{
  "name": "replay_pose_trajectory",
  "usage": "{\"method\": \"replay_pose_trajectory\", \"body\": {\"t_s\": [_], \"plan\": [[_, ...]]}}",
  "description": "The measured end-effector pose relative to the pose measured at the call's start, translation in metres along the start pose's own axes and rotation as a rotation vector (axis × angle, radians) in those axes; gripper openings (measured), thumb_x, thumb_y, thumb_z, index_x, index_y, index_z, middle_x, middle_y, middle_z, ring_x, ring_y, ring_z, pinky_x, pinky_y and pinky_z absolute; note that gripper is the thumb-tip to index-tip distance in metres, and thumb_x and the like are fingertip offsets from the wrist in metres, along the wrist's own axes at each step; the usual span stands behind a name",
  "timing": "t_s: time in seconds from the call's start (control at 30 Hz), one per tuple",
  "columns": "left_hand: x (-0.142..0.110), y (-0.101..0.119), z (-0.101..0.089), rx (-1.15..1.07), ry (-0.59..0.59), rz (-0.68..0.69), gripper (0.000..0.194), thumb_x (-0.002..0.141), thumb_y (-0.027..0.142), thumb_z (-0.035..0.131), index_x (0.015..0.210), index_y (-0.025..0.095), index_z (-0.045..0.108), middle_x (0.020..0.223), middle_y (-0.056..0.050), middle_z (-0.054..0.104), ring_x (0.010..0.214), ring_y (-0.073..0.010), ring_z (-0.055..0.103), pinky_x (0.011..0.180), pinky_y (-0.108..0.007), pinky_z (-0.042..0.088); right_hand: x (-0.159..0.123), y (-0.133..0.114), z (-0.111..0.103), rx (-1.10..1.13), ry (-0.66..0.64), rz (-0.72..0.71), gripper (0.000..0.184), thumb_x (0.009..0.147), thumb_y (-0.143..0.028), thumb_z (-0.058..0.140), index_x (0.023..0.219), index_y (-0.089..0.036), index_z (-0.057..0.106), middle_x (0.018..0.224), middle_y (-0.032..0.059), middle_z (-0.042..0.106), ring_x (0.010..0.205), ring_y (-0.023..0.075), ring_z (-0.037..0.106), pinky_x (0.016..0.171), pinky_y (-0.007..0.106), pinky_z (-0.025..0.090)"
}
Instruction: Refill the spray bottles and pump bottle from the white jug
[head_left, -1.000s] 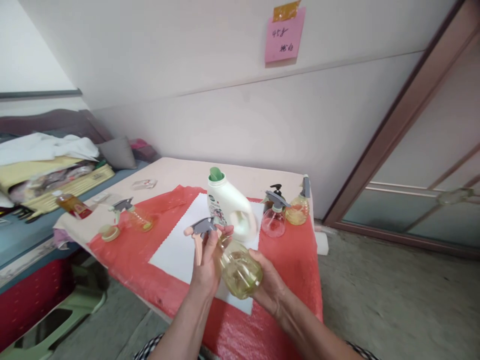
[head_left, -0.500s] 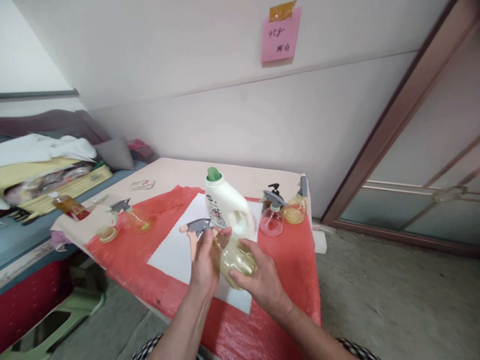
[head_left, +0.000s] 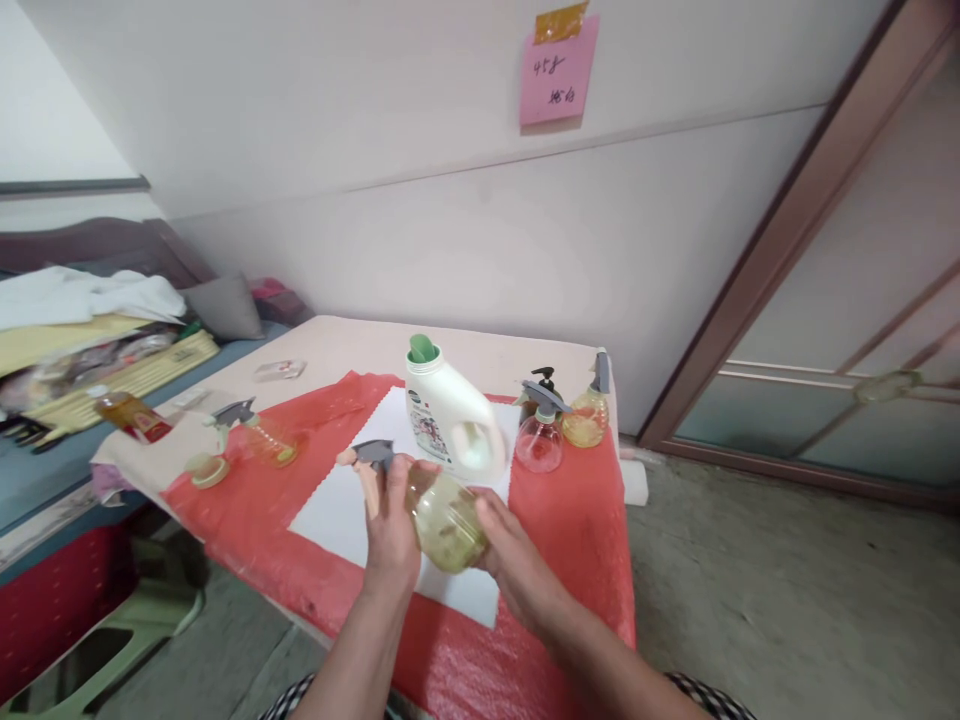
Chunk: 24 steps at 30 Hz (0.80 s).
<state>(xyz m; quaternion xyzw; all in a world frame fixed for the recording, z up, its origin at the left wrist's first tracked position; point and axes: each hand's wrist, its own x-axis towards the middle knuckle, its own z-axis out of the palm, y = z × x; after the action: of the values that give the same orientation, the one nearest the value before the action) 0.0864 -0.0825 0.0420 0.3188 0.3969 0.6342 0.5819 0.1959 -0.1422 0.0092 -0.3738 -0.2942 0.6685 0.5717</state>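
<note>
Between my hands a yellowish clear spray bottle (head_left: 448, 525) is tilted, its grey and pink trigger head pointing left. My left hand (head_left: 395, 530) is closed around its neck, just below the trigger. On the right side, my right hand (head_left: 517, 560) grips the body near the base. Just behind stands a cream detergent jug (head_left: 450, 420), upright, with its mouth uncapped and a green spout showing. It rests on a white sheet (head_left: 337, 530), which lies on a red plastic cover (head_left: 562, 560).
At the right stand a pink-tinted spray bottle (head_left: 538, 440), a black pump bottle (head_left: 545, 385) and a yellow spray bottle (head_left: 586, 415). Leftward lie another spray bottle (head_left: 262, 440), a round lid (head_left: 208, 470) and an amber bottle (head_left: 131, 412). A green stool (head_left: 142, 625) stands below the table's left edge.
The spray bottle has shifted slightly left in my hands and turned, its trigger head moving left. My right hand has slid toward the bottle's base. The other things stay in place.
</note>
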Motion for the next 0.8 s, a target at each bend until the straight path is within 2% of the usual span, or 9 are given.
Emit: {"method": "replay_pose_trajectory", "body": {"t_s": [0.13, 0.2, 0.27, 0.33, 0.47, 0.57, 0.67, 0.73, 0.8], "plan": [[0.002, 0.005, -0.002, 0.121, 0.073, 0.101, 0.038, 0.081, 0.055, 0.064, 0.094, 0.02, 0.053, 0.085, -0.004, 0.069, 0.084, -0.0208, 0.067, 0.079, -0.033, 0.05, -0.006, 0.005, 0.003, -0.463, 0.149, -0.3, 0.095, 0.053, -0.032, 0.089, 0.134, -0.026, 0.04, 0.13, 0.0073, 0.053, 0.114, 0.0248, 0.052, 0.097, 0.037, 0.042], [0.001, 0.008, -0.002, 0.115, 0.028, 0.063, 0.04, 0.08, 0.055, 0.066, 0.095, 0.02, 0.053, 0.087, -0.006, 0.069, 0.087, -0.0222, 0.067, 0.08, -0.035, 0.05, -0.006, 0.008, 0.002, -0.457, 0.155, -0.296, 0.088, 0.053, -0.033, 0.088, 0.129, -0.024, 0.045, 0.12, 0.0068, 0.059, 0.105, 0.0233, 0.056, 0.091, 0.036, 0.046], [-0.001, 0.012, -0.001, 0.064, -0.03, 0.004, 0.041, 0.077, 0.053, 0.069, 0.093, 0.019, 0.053, 0.086, -0.007, 0.07, 0.09, -0.0237, 0.068, 0.083, -0.036, 0.05, -0.005, 0.011, 0.0, -0.229, 0.014, -0.13, 0.066, 0.065, -0.051, 0.077, 0.118, -0.02, 0.052, 0.097, 0.0054, 0.065, 0.078, 0.0184, 0.062, 0.067, 0.03, 0.05], [-0.003, 0.015, 0.0, 0.027, -0.073, -0.06, 0.042, 0.075, 0.053, 0.071, 0.092, 0.018, 0.053, 0.085, -0.007, 0.07, 0.09, -0.0248, 0.068, 0.082, -0.036, 0.05, -0.003, 0.015, -0.002, 0.076, -0.153, 0.104, 0.06, 0.076, -0.068, 0.057, 0.107, -0.017, 0.056, 0.077, 0.0039, 0.065, 0.054, 0.0133, 0.058, 0.047, 0.023, 0.043], [-0.001, 0.014, -0.002, 0.037, -0.063, -0.107, 0.042, 0.073, 0.051, 0.073, 0.09, 0.018, 0.054, 0.084, -0.007, 0.07, 0.088, -0.0251, 0.068, 0.079, -0.035, 0.051, 0.0, 0.019, -0.004, 0.301, -0.244, 0.311, 0.07, 0.082, -0.077, 0.038, 0.102, -0.013, 0.059, 0.069, 0.0058, 0.065, 0.048, 0.011, 0.058, 0.043, 0.019, 0.039], [0.003, 0.011, -0.004, 0.079, 0.018, -0.057, 0.04, 0.075, 0.052, 0.071, 0.089, 0.019, 0.054, 0.084, -0.006, 0.069, 0.088, -0.0243, 0.068, 0.077, -0.034, 0.051, 0.0, 0.013, -0.002, 0.049, -0.153, 0.146, 0.066, 0.083, -0.073, 0.043, 0.118, -0.018, 0.053, 0.093, 0.0086, 0.068, 0.068, 0.0158, 0.064, 0.053, 0.023, 0.047], [0.003, 0.009, -0.005, 0.138, 0.071, 0.007, 0.042, 0.075, 0.056, 0.069, 0.09, 0.02, 0.053, 0.085, -0.005, 0.069, 0.084, -0.0225, 0.068, 0.075, -0.032, 0.051, -0.004, 0.006, -0.001, -0.381, 0.014, -0.176, 0.078, 0.067, -0.056, 0.076, 0.131, -0.026, 0.043, 0.119, 0.0081, 0.061, 0.101, 0.0246, 0.06, 0.077, 0.034, 0.05], [0.001, 0.011, -0.003, 0.148, 0.048, 0.006, 0.042, 0.075, 0.056, 0.069, 0.091, 0.021, 0.054, 0.086, -0.005, 0.069, 0.08, -0.0216, 0.067, 0.071, -0.031, 0.051, -0.006, 0.003, -0.001, -0.589, 0.098, -0.25, 0.094, 0.053, -0.045, 0.088, 0.133, -0.027, 0.041, 0.118, 0.0077, 0.06, 0.105, 0.0283, 0.057, 0.087, 0.039, 0.046], [-0.001, 0.013, -0.002, 0.162, 0.002, -0.023, 0.042, 0.074, 0.055, 0.07, 0.09, 0.019, 0.055, 0.086, -0.006, 0.07, 0.077, -0.0218, 0.067, 0.068, -0.03, 0.051, -0.007, 0.0, -0.003, -0.594, 0.071, -0.201, 0.083, 0.055, -0.042, 0.086, 0.126, -0.026, 0.046, 0.106, 0.0055, 0.063, 0.094, 0.0258, 0.059, 0.081, 0.039, 0.047]]}}
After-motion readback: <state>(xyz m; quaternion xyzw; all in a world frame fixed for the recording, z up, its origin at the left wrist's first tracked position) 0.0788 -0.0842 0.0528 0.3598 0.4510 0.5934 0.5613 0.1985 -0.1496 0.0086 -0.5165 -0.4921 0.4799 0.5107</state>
